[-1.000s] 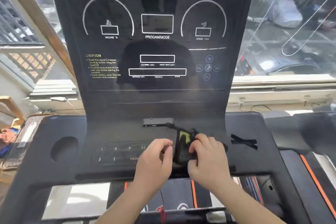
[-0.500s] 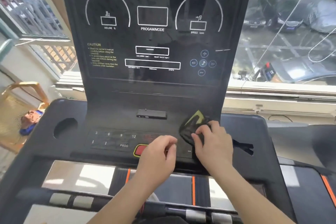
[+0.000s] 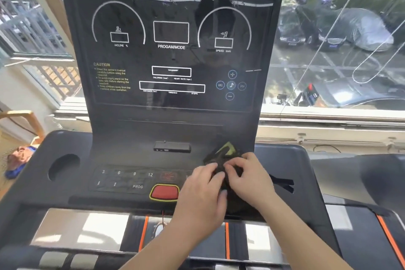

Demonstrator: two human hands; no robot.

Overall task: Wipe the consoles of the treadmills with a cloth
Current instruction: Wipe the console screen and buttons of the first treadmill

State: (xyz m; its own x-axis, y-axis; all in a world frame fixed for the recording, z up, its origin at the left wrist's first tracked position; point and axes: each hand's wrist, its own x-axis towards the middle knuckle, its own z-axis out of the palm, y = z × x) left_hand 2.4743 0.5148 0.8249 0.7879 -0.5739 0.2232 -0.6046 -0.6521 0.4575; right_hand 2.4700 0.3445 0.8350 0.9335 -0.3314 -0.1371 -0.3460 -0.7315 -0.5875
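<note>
Both the left hand and the right hand curl their fingers around a dark cloth with a yellow-green patch, bunched on the console right of the red button, well apart from the round cup holder, whose contents I cannot tell.

Console: upright behind keypad. Stop button before keypad, right end. Cloth right of button, under left hand and right hand. Cup recess far left.

parked cars, wooden chair, window sill
</note>
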